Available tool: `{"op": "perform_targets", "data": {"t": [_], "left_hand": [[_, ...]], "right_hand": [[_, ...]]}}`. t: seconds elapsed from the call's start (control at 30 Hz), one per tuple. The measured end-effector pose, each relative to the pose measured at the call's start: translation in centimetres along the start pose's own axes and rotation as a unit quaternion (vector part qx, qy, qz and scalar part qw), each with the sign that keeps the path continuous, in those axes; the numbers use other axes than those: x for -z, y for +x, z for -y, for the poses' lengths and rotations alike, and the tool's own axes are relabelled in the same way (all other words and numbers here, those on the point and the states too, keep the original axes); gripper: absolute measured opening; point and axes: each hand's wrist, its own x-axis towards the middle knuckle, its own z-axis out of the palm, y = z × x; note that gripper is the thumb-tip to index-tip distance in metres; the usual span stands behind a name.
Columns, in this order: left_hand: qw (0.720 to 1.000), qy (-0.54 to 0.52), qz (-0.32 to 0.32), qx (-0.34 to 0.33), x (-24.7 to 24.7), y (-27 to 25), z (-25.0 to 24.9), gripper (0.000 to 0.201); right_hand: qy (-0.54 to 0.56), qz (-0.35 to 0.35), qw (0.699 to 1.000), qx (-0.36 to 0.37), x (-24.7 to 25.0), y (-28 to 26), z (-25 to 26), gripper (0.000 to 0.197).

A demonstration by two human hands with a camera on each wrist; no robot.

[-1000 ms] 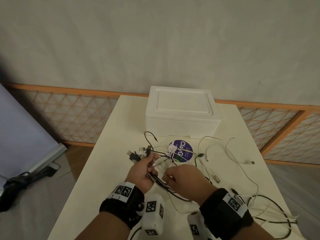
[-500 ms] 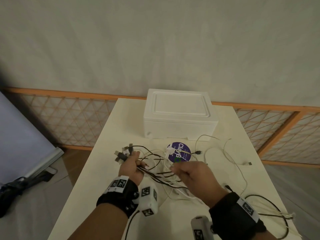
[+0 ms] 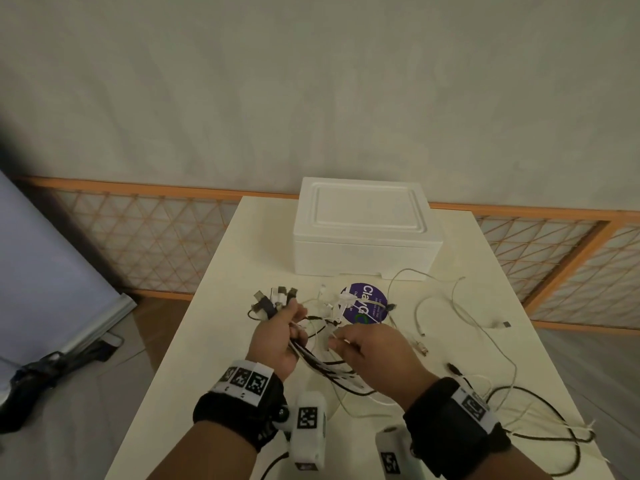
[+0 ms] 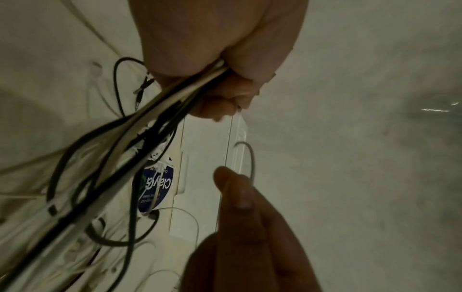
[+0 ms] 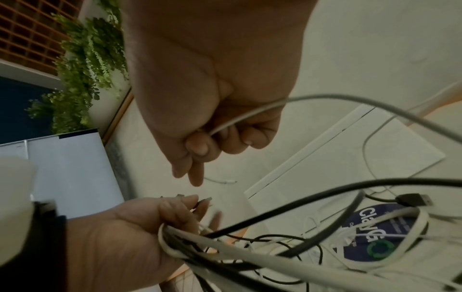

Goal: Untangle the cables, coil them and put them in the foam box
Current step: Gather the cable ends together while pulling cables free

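Observation:
My left hand (image 3: 282, 332) grips a bundle of black and white cables (image 3: 322, 367) near their plug ends (image 3: 273, 299), which stick out past the fingers. In the left wrist view the bundle (image 4: 160, 106) runs through the curled fingers (image 4: 220, 94). Just to its right, my right hand (image 3: 367, 344) pinches a single white cable (image 5: 240, 118) between thumb and fingers. More loose cables (image 3: 460, 320) trail over the right half of the table. The white foam box (image 3: 363, 233) stands at the far end with its lid on.
A round purple sticker (image 3: 367, 304) lies on the cream table (image 3: 221, 306) in front of the box. An orange lattice railing (image 3: 149, 237) runs behind the table. A pale board (image 3: 41, 278) leans at the left, with a dark bag (image 3: 38, 372) on the floor.
Both hands rose slightly and drew apart with the cables, then came closer again. The plug ends fanned out beyond the left fingers. My view tilted, so the box sits lower in frame.

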Motion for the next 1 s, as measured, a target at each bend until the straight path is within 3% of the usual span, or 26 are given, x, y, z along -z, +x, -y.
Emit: {"op": "perform_targets", "data": {"t": [0.17, 0.27, 0.37, 0.47, 0.57, 0.6, 0.67, 0.73, 0.87, 0.93, 1.0], "left_hand": [[0.998, -0.006, 0.059, 0.038, -0.1, -1.2, -1.0, 0.009], [0.994, 0.028, 0.100, 0.040, -0.6, -2.3, -1.1, 0.016], [0.990, 0.043, 0.127, 0.050, -0.9, -2.9, -0.7, 0.016], [0.994, 0.045, 0.089, 0.042, -0.5, -2.5, -0.6, 0.012], [0.998, -0.019, 0.037, 0.049, 0.7, -1.7, -0.6, 0.010], [0.997, -0.042, 0.030, 0.050, 1.0, -1.7, -0.7, 0.008], [0.997, -0.050, 0.039, 0.044, 1.0, -2.1, -0.7, 0.008], [0.997, -0.011, 0.064, 0.030, 0.6, -2.7, -0.5, 0.011], [0.996, 0.054, 0.069, -0.005, 0.2, -2.8, -0.2, 0.012], [0.996, 0.061, 0.058, 0.008, 0.3, -2.9, -0.1, 0.010], [0.998, 0.028, 0.056, 0.032, 0.7, -2.9, 0.2, 0.007]], "right_hand": [[-0.006, 0.060, 0.998, 0.015, -0.1, 0.5, 0.1, 0.028], [-0.028, 0.074, 0.997, 0.015, -0.2, 1.8, -0.1, 0.023], [0.038, 0.110, 0.993, -0.036, -0.3, 4.0, -0.8, 0.022], [0.118, 0.048, 0.989, -0.079, 0.2, 5.9, -1.8, 0.017], [0.140, -0.012, 0.981, -0.131, 1.5, 6.2, -1.2, 0.018], [0.187, 0.015, 0.973, -0.135, 1.7, 5.9, -0.4, 0.017], [0.280, 0.135, 0.941, -0.133, 1.1, 5.1, 1.5, 0.016], [0.299, 0.192, 0.927, -0.121, -0.5, 5.1, 2.1, 0.017], [0.309, 0.099, 0.943, -0.078, -1.6, 6.0, 1.3, 0.027], [0.276, 0.029, 0.955, -0.104, -0.5, 6.1, 0.5, 0.018], [0.248, 0.004, 0.964, -0.098, 0.4, 6.3, -0.3, 0.019]]}}
